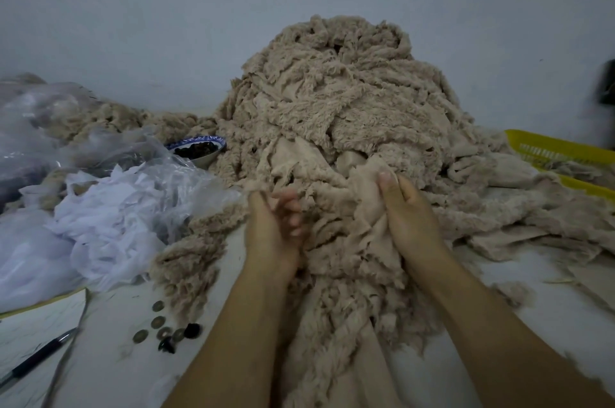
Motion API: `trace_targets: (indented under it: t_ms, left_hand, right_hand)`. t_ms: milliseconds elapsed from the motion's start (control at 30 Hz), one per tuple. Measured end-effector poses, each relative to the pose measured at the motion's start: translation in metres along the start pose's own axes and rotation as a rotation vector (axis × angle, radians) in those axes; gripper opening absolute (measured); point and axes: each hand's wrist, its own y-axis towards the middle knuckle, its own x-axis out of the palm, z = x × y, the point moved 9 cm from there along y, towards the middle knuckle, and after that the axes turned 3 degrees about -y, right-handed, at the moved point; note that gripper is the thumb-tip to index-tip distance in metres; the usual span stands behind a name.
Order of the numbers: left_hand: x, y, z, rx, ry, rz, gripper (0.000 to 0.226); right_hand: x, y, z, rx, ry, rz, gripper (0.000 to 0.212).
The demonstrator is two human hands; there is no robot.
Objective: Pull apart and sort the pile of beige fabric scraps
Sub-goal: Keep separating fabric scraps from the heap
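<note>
Beige fabric scraps (332,101) sit heaped midway along the back edge of the table (113,371); the right hand (411,219) grips one scrap (364,197) at the heap's front, and the left hand (274,231) has curled fingers too blurred to tell their hold.

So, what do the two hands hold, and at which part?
The right hand pinches a beige fabric scrap at its upper edge. The left hand is blurred; whether its curled fingers grip anything cannot be told.

pile of beige fabric scraps (332,101) | fuzzy, frayed, tangled | heaped high against wall, spilling forward
</note>
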Motion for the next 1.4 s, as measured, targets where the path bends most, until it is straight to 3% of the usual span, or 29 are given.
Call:
trace_targets:
  t_ms: [67,133,200,267,300,400,500,633,767,833,967,1033,1100,1267,1400]
  left_hand:
    - [0.025,-0.008,-0.019,-0.021,0.306,-0.103,0.066]
    - [0.039,-0.016,-0.029,0.017,0.750,-0.155,0.052]
    - [0.051,-0.022,-0.038,0.146,1.064,-0.353,0.038]
    - [0.056,-0.034,-0.047,0.150,1.003,-0.533,0.021]
    - [0.056,-0.037,-0.045,0.129,0.905,-0.540,0.019]
    - [0.045,-0.025,-0.031,-0.003,0.494,-0.375,0.027]
    - [0.035,-0.015,-0.026,-0.126,0.139,-0.270,0.036]
    - [0.030,-0.014,-0.022,-0.243,-0.207,-0.243,0.044]
    - [0.020,-0.003,-0.008,-0.224,-0.439,-0.225,0.050]
    - [0.023,-0.003,-0.008,-0.204,-0.379,-0.258,0.046]
    - [0.039,-0.015,-0.023,-0.239,-0.113,-0.398,0.095]
    - [0.042,-0.020,-0.031,-0.213,0.145,-0.431,0.086]
    - [0.041,-0.021,-0.039,-0.177,0.353,-0.426,0.061]
    - [0.036,-0.018,-0.039,-0.128,0.354,-0.368,0.038]
    - [0.033,-0.016,-0.026,-0.029,0.423,-0.299,0.033]
  right_hand:
    - [-0.005,0.000,0.002,-0.012,-0.078,0.091,0.033]
    - [-0.003,0.000,0.002,-0.032,-0.060,0.109,0.033]
    - [-0.002,0.001,0.002,-0.025,0.001,0.093,0.030]
    - [-0.002,0.002,0.005,0.006,0.055,0.088,0.027]
    - [-0.001,0.002,0.005,0.012,0.045,0.089,0.028]
    - [-0.001,0.002,0.011,0.075,0.011,0.090,0.034]
    - [0.011,-0.002,0.011,0.103,-0.011,-0.023,0.046]
    - [0.026,-0.008,0.006,0.070,-0.070,-0.171,0.042]
    - [0.030,-0.009,0.007,0.035,-0.080,-0.263,0.035]
    - [0.027,-0.007,0.009,0.046,-0.038,-0.239,0.033]
    - [0.017,-0.002,0.011,0.064,-0.008,-0.122,0.030]
    - [0.015,-0.002,0.011,0.053,0.001,-0.104,0.027]
    - [0.016,-0.001,0.011,0.058,0.014,-0.104,0.026]
    - [0.021,-0.005,0.010,0.088,0.021,-0.164,0.024]
    - [0.044,-0.015,0.014,0.060,-0.154,-0.378,0.076]
